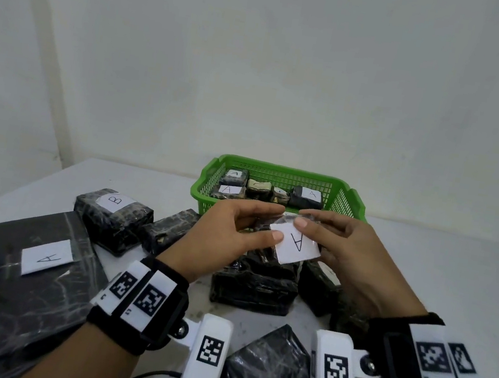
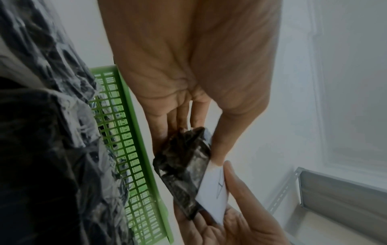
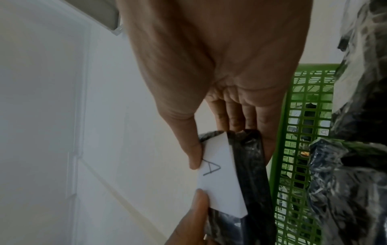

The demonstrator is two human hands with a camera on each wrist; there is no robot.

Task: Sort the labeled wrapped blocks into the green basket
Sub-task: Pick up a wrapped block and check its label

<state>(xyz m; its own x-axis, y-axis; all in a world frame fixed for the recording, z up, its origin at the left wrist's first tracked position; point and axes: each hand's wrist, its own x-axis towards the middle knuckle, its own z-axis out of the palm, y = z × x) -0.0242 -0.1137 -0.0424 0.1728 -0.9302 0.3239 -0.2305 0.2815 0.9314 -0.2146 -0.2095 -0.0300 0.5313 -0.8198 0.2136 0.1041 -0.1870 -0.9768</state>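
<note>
1. A flat black plastic-wrapped slab with a white paper "A" label [image 1: 37, 280] lies at the white worktop's [image 1: 438, 281] left edge, running off its near edge; just behind it a black wrapped block labelled "B" [image 1: 112, 220] sits near the left edge, touching an unlabelled dark wrapped block [image 1: 167, 231].
2. The left hand [image 1: 228, 237] pinches one end of a small black wrapped block bearing a white "A" label [image 1: 296, 244], thumb on the label's corner, fingers behind; the block is held in the air above the worktop's middle, just in front of the green slotted plastic basket [image 1: 204, 182].
3. The right hand [image 1: 351, 256] pinches the block's other end, thumb on the label.
4. The basket stands at the worktop's far edge, holding several wrapped blocks; its right half has bare floor.
5. Bare worktop lies right of the hands, up to the right edge.
</note>
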